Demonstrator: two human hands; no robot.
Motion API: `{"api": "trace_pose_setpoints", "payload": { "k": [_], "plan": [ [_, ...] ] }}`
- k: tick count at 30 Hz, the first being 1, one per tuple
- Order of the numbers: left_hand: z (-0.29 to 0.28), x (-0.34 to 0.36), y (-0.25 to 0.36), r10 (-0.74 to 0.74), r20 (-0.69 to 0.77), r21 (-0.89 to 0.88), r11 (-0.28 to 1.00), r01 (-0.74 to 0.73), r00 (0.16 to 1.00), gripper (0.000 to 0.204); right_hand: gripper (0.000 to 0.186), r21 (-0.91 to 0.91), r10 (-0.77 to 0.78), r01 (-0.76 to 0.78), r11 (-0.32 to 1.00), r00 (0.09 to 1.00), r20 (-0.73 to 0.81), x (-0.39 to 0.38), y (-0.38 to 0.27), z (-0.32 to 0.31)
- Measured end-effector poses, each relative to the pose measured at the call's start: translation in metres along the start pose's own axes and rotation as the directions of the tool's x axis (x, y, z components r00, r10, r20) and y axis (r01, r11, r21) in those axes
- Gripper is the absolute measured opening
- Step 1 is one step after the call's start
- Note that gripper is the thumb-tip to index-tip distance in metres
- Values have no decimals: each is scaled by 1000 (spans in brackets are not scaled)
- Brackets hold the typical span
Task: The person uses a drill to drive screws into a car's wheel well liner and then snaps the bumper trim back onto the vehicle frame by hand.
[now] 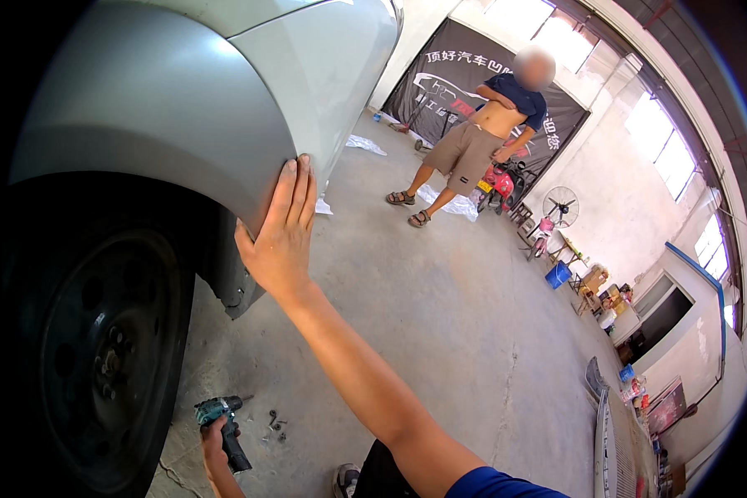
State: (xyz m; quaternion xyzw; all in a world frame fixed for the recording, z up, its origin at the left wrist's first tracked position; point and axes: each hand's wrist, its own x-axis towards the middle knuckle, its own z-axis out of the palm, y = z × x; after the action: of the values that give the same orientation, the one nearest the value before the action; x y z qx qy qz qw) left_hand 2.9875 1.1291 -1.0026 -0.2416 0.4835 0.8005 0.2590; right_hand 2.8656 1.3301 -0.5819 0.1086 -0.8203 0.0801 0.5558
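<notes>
Hands: two. Right hand (280, 249) open, fingers extended, laid against the edge of a curved, silver-grey painted car panel (166, 91). Left hand (214, 444) grasping one teal-and-black cordless drill (216, 407), low beside one round black wheel (112, 357). Several small dark fasteners (275, 425) on the grey concrete floor (390, 349); exact count unclear. One bystander (471, 153), brown shorts, well apart. Wheel's left side lost in shadow; left forearm cut off below.

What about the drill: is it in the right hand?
No, the left hand holds the drill, while the right hand is spread against the car.
</notes>
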Motion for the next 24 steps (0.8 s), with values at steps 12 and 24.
{"api": "trace_pose_setpoints", "payload": {
  "k": [12,24],
  "plan": [
    [8,-10,-1,-5,-5,-4,1000,5,1000,38,100,-5,28,-28,1000,998,57,-2,0,-10],
    [13,-7,6,95,-24,-45,994,-96,995,33,109,-39,76,-72,997,991,114,4,-3,-2]
  ]
}}
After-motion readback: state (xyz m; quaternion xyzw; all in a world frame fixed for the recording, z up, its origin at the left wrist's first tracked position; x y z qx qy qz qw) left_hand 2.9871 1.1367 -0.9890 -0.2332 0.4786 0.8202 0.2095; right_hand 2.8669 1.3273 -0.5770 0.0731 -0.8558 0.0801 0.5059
